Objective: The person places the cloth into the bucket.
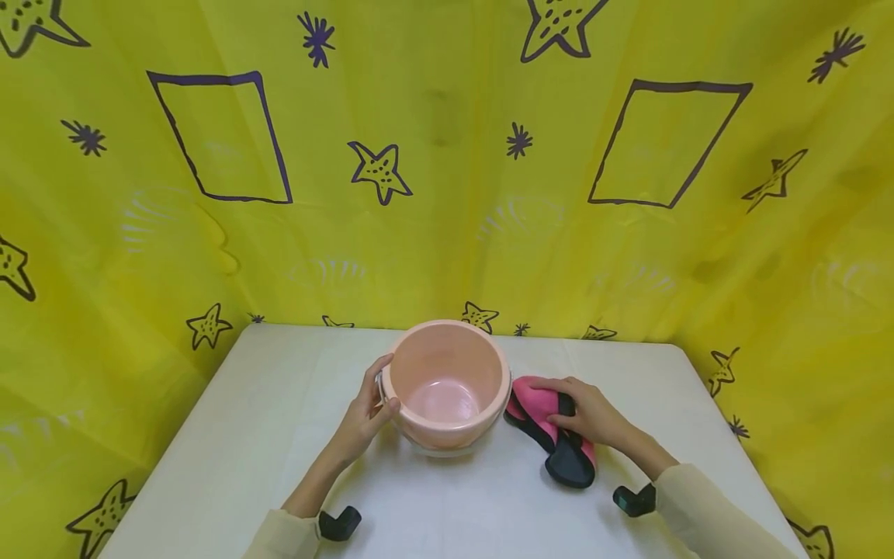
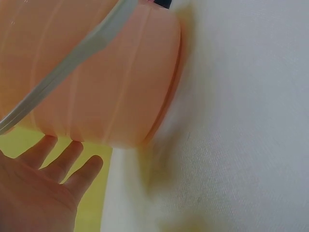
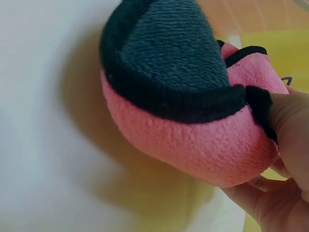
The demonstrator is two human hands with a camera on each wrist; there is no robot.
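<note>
A peach plastic bucket (image 1: 447, 423) with a white handle (image 2: 72, 60) is at the middle of the table, its open mouth tipped toward the head camera. My left hand (image 1: 365, 415) grips its left rim, thumb at the near edge and fingers along the outer wall; in the left wrist view the fingertips touch that wall. Just right of the bucket, my right hand (image 1: 587, 407) holds soft pink and black slippers (image 1: 538, 400), thumb and fingers on either side. The right wrist view shows the slippers' pink fleece and dark plush (image 3: 176, 48) up close. Inside the bucket I see nothing.
A white-covered table (image 1: 279, 404) lies beneath both hands. Yellow curtains (image 1: 447, 256) with drawn stars and frames hang behind it and along both sides. A dark wrist device sits below each forearm, on the left (image 1: 340, 524) and the right (image 1: 634, 501).
</note>
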